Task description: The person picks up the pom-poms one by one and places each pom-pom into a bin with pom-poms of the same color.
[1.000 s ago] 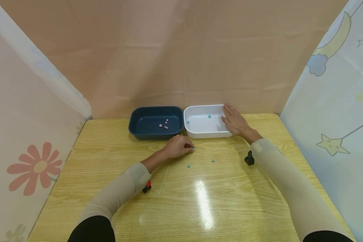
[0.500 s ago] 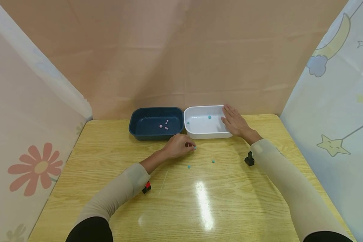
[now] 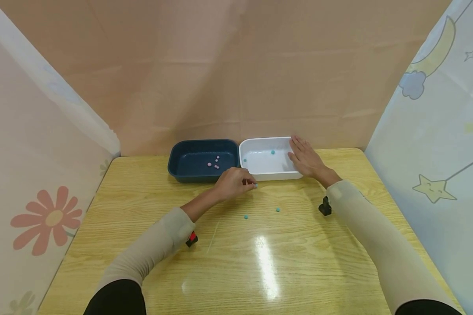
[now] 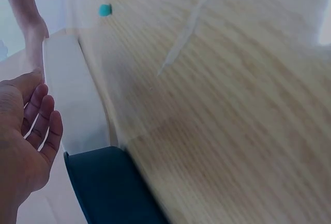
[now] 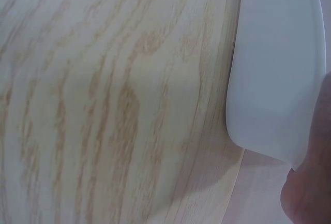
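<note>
Between thumb and fingertips, my left hand (image 3: 234, 183) pinches a small blue-green bead (image 3: 255, 186), just in front of the white tray (image 3: 271, 176). In the left wrist view the fingers of the left hand (image 4: 26, 131) hide that bead. My right hand (image 3: 308, 158) rests with straight fingers over the right end of the white tray. Inside that tray lie a larger teal bead (image 3: 273, 152) and a smaller teal bead (image 3: 245, 160). Two more, a left teal bead (image 3: 246, 217) and a right teal bead (image 3: 277, 210), lie on the table in front.
A dark blue tray (image 3: 202, 179) holding several pink beads (image 3: 209, 164) stands directly left of the white one. Both trays sit at the back edge of the wooden table (image 3: 220, 271), against a brown backdrop (image 3: 236, 78). Printed cloth walls (image 3: 429, 131) flank the table.
My left hand has risen slightly toward the white tray and to the right, carrying the pinched bead. The right hand and both trays stay where they were.
</note>
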